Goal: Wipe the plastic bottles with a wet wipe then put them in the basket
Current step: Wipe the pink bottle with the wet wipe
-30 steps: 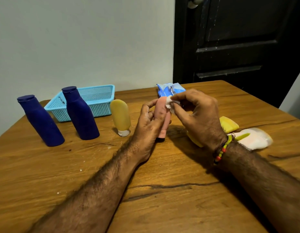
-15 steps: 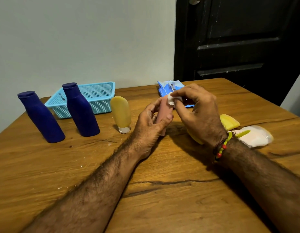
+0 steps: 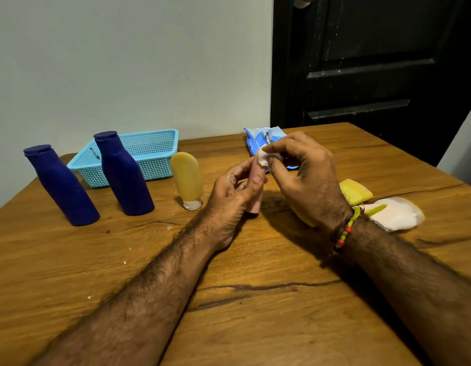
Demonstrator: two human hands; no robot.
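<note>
My left hand (image 3: pixel 233 192) grips a small pink bottle (image 3: pixel 255 204) upright at the table's middle, its lower end near the wood. My right hand (image 3: pixel 305 178) pinches a crumpled white wet wipe (image 3: pixel 263 157) against the bottle's top. Two dark blue bottles (image 3: pixel 61 186) (image 3: pixel 123 175) stand at the left, in front of a light blue mesh basket (image 3: pixel 150 149). A yellow tube bottle (image 3: pixel 188 178) stands cap down beside them. Behind my right wrist lie a yellow bottle (image 3: pixel 357 190) and a whitish pink bottle (image 3: pixel 398 213) on their sides.
A blue wet wipe pack (image 3: pixel 258 140) lies at the table's far edge behind my hands. The wooden table (image 3: pixel 255 299) has a long crack near its front. A pale wall and a black door (image 3: pixel 374 62) rise behind the table.
My right hand has kept the wipe at the pink bottle's top while my left fingers shifted round the bottle. The camera has tilted slightly.
</note>
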